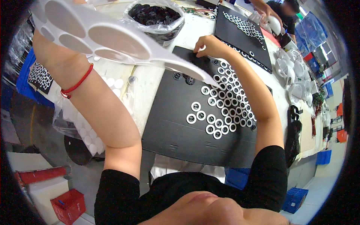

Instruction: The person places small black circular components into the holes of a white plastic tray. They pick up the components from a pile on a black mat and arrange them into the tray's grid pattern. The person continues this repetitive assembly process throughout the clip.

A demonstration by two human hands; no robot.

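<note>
My left hand (pixel 47 50) is raised at the upper left and holds a white sheet with large round holes (pixel 97 35); the sheet hides most of its fingers. A red cord circles that wrist. My right hand (pixel 210 45) reaches to the far edge of a black board (pixel 172 127), its fingertips pinched on a small white ring. Several white rings (pixel 225 108) lie in rows on the right half of the board. A few black gear-like parts (pixel 189 79) sit near the board's far left.
An open plastic bag of black gear parts (pixel 155 17) stands beyond the board. A bag of small white round pieces (pixel 88 138) hangs at the table's left edge. A second ring-covered black board (pixel 240 37) lies further back, near a co-worker's hand (pixel 270 15). White shells (pixel 296 71) are piled on the right.
</note>
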